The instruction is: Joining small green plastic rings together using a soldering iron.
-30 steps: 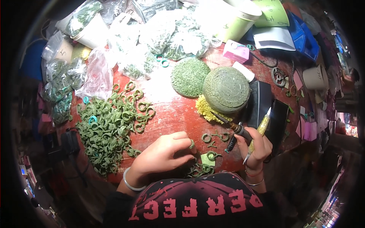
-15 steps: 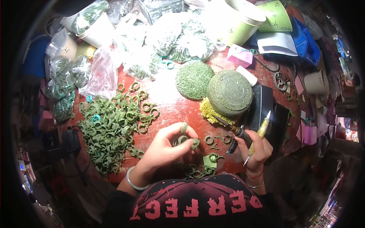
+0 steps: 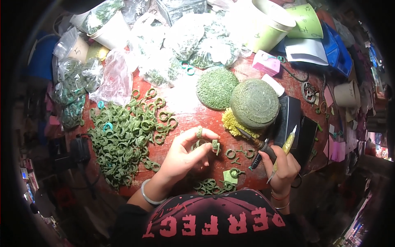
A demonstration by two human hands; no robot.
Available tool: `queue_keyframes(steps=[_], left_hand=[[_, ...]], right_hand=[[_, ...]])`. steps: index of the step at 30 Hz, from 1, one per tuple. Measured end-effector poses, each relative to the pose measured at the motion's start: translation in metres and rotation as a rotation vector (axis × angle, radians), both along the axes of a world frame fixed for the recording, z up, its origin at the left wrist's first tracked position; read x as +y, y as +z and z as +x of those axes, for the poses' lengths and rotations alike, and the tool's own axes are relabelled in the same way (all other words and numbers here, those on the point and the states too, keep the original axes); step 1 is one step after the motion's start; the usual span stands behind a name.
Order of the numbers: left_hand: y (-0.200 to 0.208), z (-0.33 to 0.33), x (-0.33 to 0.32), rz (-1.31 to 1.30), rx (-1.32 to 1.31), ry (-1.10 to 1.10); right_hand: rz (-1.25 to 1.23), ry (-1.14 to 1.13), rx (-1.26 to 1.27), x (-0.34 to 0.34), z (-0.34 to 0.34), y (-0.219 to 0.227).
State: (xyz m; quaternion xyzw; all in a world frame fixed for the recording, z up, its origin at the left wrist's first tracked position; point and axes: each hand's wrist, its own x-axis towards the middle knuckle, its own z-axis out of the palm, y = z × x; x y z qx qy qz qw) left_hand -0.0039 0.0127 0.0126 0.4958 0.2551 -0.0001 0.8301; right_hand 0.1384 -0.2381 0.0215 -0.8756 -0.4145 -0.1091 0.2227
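Note:
My left hand (image 3: 183, 158) pinches a small green ring (image 3: 215, 145) between thumb and finger, and other green rings appear looped on its fingers. My right hand (image 3: 284, 168) grips a dark pen-shaped tool with a cord, like a heated wax pen (image 3: 258, 144). Its thin tip points at a crumbly yellow mass (image 3: 231, 123). Tucked in the same hand is a slim yellowish double-pointed tool (image 3: 289, 140). A dark short pen-like object (image 3: 256, 161) lies beside the right fingers. Between the hands are a few loose rings (image 3: 231, 153) and a light green paper square (image 3: 231, 176).
Left lies a big pile of green rings (image 3: 123, 142). An upturned green-coated round bowl (image 3: 255, 103) sits by a disc of green granules (image 3: 217, 88). Plastic bags (image 3: 197, 39), pale buckets (image 3: 269, 24), a pink box (image 3: 266, 62) and a black box (image 3: 286, 117) surround the red table (image 3: 181, 111).
The whole view has shifted slightly rightward and down. My left fingers have turned the pinched ring, which now shows more of its band. My right hand keeps its hold on both tools.

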Motion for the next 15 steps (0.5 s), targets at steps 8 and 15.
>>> queue_keyframes(steps=[8,15], left_hand=[[-0.009,0.0,-0.002,0.111,-0.119,0.01],[-0.008,0.002,-0.006,0.191,-0.152,0.055]], right_hand=[[0.156,0.085,-0.04,0.002,-0.01,-0.01],[0.161,0.122,0.068,0.004,-0.009,-0.013]])
